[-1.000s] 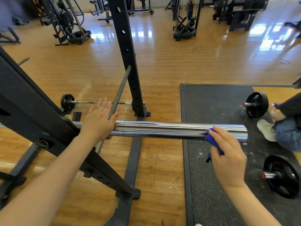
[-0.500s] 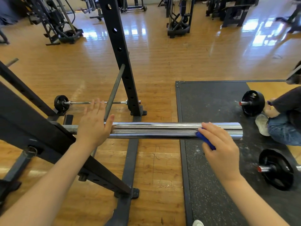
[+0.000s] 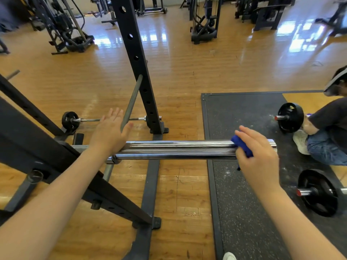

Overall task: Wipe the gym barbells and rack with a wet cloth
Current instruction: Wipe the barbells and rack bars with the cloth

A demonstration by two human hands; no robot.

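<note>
Gym floor, wood and rubber mat: our left hand (image 3: 109,132) rests flat-fingered on the bar (image 3: 176,149) at 9 o'clock, our right hand (image 3: 258,152) clenches the cloth (image 3: 242,145) at 3. Unsteadied, we judge, the bar may roll off the rack (image 3: 37,147).

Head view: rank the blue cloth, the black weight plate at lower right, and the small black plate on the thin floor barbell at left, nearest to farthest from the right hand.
1. Blue cloth: gripped in the right hand against the chrome bar.
2. Black weight plate at lower right: on the mat, right of that hand.
3. Small black plate on the thin floor barbell: far left, beyond the rack.
</note>
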